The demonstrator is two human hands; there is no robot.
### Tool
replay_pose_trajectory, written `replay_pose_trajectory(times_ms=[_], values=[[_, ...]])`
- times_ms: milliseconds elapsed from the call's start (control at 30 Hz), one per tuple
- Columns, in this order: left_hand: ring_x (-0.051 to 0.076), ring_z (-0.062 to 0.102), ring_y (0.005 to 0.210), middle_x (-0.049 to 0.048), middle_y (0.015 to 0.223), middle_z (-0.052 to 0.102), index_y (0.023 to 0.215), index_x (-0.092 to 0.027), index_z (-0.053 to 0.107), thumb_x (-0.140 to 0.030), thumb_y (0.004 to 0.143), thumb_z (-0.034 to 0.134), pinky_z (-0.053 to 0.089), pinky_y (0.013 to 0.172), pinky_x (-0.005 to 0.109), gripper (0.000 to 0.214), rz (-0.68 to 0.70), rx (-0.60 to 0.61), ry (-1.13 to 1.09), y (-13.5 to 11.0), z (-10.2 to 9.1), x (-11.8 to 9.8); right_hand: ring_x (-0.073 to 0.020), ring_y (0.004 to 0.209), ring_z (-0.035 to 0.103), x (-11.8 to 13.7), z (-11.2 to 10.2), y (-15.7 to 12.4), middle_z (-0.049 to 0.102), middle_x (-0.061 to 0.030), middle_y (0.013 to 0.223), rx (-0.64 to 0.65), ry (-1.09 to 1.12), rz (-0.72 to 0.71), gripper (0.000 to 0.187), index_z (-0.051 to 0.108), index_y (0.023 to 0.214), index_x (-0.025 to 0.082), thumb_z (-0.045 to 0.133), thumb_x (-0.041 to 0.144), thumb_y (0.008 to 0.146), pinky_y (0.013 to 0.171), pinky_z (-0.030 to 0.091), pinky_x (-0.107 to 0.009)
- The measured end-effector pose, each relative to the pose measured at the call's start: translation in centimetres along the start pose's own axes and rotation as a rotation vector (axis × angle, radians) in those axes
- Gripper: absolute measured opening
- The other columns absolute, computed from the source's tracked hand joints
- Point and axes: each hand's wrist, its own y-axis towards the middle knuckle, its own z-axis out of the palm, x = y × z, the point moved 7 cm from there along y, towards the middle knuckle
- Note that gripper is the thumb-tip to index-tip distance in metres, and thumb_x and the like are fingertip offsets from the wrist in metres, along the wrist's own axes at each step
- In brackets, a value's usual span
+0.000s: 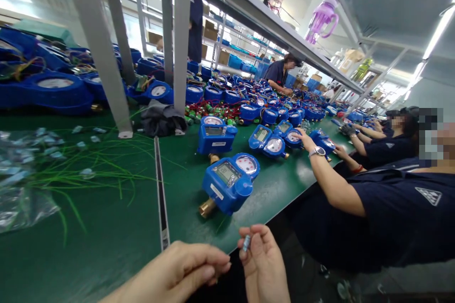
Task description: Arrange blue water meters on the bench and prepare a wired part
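At the front edge of the green bench [117, 218], my right hand [265, 262] is closed, palm up, pinching a small clear-and-blue seal [246, 243] between thumb and fingers. Just to its left, my left hand [192, 265] is closed with thumb and fingertips together; anything between them is too small to make out. Beyond both hands lies a blue water meter [227, 181] with a display, a round dial and a brass pipe end [207, 208]. A second blue meter [216, 141] rests behind it.
Green wires [103, 175] and several small blue seals [50, 144] are spread at the left beside a plastic bag [28, 208]. A metal post [99, 47] and grey cloth [161, 118] stand behind. At right, a co-worker's hand [305, 141] touches a meter. Many meters fill the back.
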Motion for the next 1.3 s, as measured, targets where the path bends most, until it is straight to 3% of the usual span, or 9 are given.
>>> replay_pose_trajectory(times_ms=[100, 200, 300, 433, 633, 833, 1100, 1300], values=[[0.014, 0.060, 0.074, 0.0007, 0.077, 0.062, 0.092, -0.026, 0.066, -0.028, 0.088, 0.044, 0.049, 0.068, 0.022, 0.023, 0.142, -0.095, 0.306, 1.5, -0.8, -2.2, -0.0085, 0.071, 0.057, 0.0, 0.1, -0.1, 0.064, -0.0044, 0.089, 0.031, 0.065, 0.032, 0.026, 0.061, 0.083, 0.016, 0.069, 0.039, 0.073, 0.064, 0.046, -0.019], [0.015, 0.056, 0.083, 0.0049, 0.087, 0.056, 0.084, -0.022, 0.066, -0.023, 0.089, 0.040, 0.047, 0.072, 0.024, 0.026, 0.215, -0.196, 0.445, 2.0, -0.9, -3.0, -0.0092, 0.074, 0.059, -0.3, 0.1, -0.1, 0.065, -0.0039, 0.091, 0.061, 0.078, 0.039, 0.030, 0.065, 0.087, 0.017, 0.078, 0.032, 0.064, 0.068, 0.047, -0.018], [0.015, 0.056, 0.089, 0.0037, 0.093, 0.059, 0.089, -0.023, 0.063, -0.022, 0.090, 0.040, 0.046, 0.078, 0.024, 0.023, 0.236, -0.176, 0.411, 2.1, -0.3, -2.3, -0.0090, 0.073, 0.059, -0.8, 0.1, -0.1, 0.066, -0.0025, 0.085, 0.092, 0.069, 0.036, 0.032, 0.068, 0.087, 0.019, 0.081, 0.027, 0.060, 0.067, 0.046, -0.017], [0.010, 0.061, 0.078, -0.0029, 0.085, 0.065, 0.097, -0.027, 0.062, -0.026, 0.090, 0.044, 0.045, 0.072, 0.016, 0.019, 0.167, -0.113, 0.292, 2.3, 0.2, -0.9, -0.0089, 0.070, 0.058, -1.3, 0.5, -0.2, 0.066, -0.0031, 0.083, 0.147, 0.061, 0.001, 0.029, 0.069, 0.088, 0.019, 0.079, 0.031, 0.063, 0.063, 0.046, -0.017], [0.007, 0.062, 0.072, -0.0072, 0.076, 0.065, 0.083, -0.025, 0.062, -0.027, 0.088, 0.048, 0.042, 0.066, 0.013, 0.015, 0.063, -0.165, 0.262, 2.3, -0.1, -0.5, -0.0103, 0.070, 0.057, -1.3, 0.7, -0.2, 0.064, -0.0020, 0.087, 0.154, 0.025, -0.056, 0.030, 0.070, 0.087, 0.022, 0.080, 0.032, 0.060, 0.065, 0.047, -0.021], [0.006, 0.062, 0.073, -0.0082, 0.077, 0.066, 0.085, -0.026, 0.062, -0.025, 0.088, 0.047, 0.042, 0.066, 0.013, 0.016, 0.060, -0.154, 0.269, 2.2, 0.1, -0.5, -0.0120, 0.067, 0.055, -0.8, 0.4, 0.0, 0.063, -0.0035, 0.085, 0.107, -0.059, -0.098, 0.033, 0.070, 0.085, 0.022, 0.080, 0.038, 0.058, 0.062, 0.047, -0.026], [0.008, 0.063, 0.075, -0.0070, 0.079, 0.067, 0.085, -0.026, 0.063, -0.025, 0.087, 0.047, 0.045, 0.069, 0.015, 0.017, 0.080, -0.174, 0.290, 2.4, 0.3, -0.4, -0.0073, 0.068, 0.054, -0.7, 0.6, 0.1, 0.060, 0.0005, 0.085, 0.218, -0.048, -0.138, 0.028, 0.070, 0.088, 0.026, 0.079, 0.032, 0.062, 0.064, 0.044, -0.019], [0.009, 0.063, 0.072, -0.0050, 0.075, 0.066, 0.084, -0.024, 0.064, -0.023, 0.087, 0.047, 0.045, 0.066, 0.016, 0.017, 0.111, -0.191, 0.339, 2.1, 0.2, -1.0, -0.0107, 0.075, 0.056, -1.0, 0.4, 0.0, 0.060, -0.0004, 0.086, 0.234, -0.109, -0.176, 0.031, 0.069, 0.087, 0.025, 0.081, 0.032, 0.059, 0.067, 0.045, -0.021]])
